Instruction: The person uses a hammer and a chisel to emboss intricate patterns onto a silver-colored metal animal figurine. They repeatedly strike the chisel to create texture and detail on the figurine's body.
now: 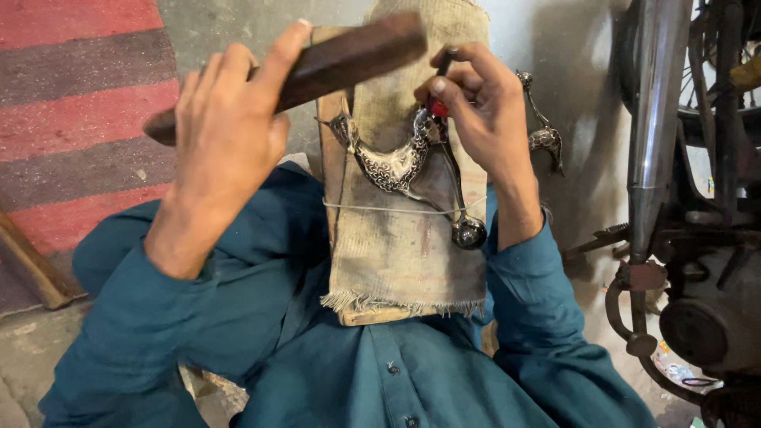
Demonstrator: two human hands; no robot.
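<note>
My left hand [226,127] grips a dark wooden block [349,55] and holds it raised above the work. My right hand [479,99] pinches a thin tool with a red grip [438,105], its tip set against a curved, engraved silver metal piece [392,165]. That piece lies on a cloth-wrapped wooden board [404,254], which leans up from my lap. A string [372,209] runs across the board. A round metal end [469,232] of the piece sits near my right wrist.
A motorcycle with a chrome exhaust pipe [654,119] and engine [705,317] stands close on the right. Another ornate metal piece [545,139] shows behind my right hand. A red and grey striped mat [71,119] covers the floor at left, with a wooden stick [32,265] beside it.
</note>
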